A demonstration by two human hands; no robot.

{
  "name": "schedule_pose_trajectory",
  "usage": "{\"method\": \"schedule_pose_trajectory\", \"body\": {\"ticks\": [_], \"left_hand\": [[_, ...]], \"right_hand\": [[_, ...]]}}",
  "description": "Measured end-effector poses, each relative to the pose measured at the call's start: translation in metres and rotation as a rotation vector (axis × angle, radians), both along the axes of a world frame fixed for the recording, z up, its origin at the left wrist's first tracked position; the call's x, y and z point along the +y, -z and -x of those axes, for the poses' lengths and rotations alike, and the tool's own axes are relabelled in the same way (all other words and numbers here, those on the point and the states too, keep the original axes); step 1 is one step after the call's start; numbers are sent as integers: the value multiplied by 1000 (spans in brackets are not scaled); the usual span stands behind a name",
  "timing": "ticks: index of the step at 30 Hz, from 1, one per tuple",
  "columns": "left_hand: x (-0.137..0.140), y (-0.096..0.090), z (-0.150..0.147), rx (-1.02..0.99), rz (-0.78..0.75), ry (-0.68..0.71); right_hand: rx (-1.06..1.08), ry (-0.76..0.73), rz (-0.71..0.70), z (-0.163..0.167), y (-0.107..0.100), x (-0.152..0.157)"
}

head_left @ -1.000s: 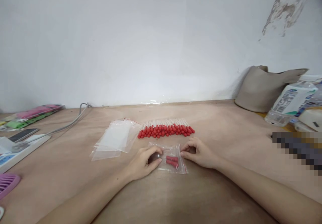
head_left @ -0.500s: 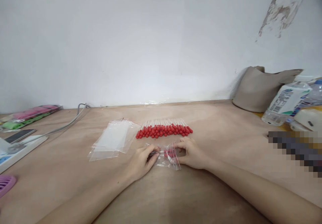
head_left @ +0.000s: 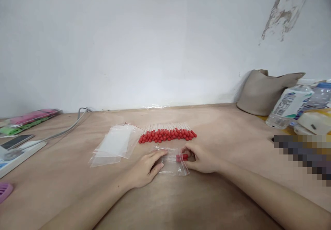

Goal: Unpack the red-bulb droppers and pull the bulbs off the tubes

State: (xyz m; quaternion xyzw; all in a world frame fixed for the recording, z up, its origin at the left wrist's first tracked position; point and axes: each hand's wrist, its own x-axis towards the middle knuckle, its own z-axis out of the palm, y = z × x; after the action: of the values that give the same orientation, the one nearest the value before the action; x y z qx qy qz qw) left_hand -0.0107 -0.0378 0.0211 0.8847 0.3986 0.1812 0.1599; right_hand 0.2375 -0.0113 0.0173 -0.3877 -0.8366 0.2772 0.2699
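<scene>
A clear zip bag [head_left: 169, 169] lies flat on the table between my hands, its opening toward the right. A few red-headed sticks like large matches [head_left: 181, 158] lie partly in it, their heads at the opening. My right hand [head_left: 203, 157] curls thumb and fingers round these heads. At the bag's left side, my left hand [head_left: 146, 168] rests with thumb and index finger apart, touching the film. Just beyond, a row of loose red-headed sticks [head_left: 168, 135] points its heads toward me. Several flat clear bags [head_left: 113, 142] are piled to the left.
At left are a white power strip [head_left: 28, 152] with a grey cable [head_left: 69, 129], a dark phone [head_left: 17, 141], and pink and green packs [head_left: 31, 119]. A beige bag [head_left: 261, 92] and a plastic bottle [head_left: 289, 104] stand at right. A white wall [head_left: 155, 43] closes the back.
The red heads have shifted right, from inside the bag to its opening, with my right hand. My left thumb and index finger have spread apart. The bag has slid slightly right.
</scene>
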Motion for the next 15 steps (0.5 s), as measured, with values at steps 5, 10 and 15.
{"method": "schedule_pose_trajectory", "body": {"ticks": [5,10,15], "left_hand": [[1,3,-1,-3,-9,-3],[0,3,1,58,-92,-37],[-8,-13,3,214,-296,-27]], "right_hand": [[0,46,9,-1,9,5],[69,49,55,-10,7,10],[203,79,253,-23,1,17]]}}
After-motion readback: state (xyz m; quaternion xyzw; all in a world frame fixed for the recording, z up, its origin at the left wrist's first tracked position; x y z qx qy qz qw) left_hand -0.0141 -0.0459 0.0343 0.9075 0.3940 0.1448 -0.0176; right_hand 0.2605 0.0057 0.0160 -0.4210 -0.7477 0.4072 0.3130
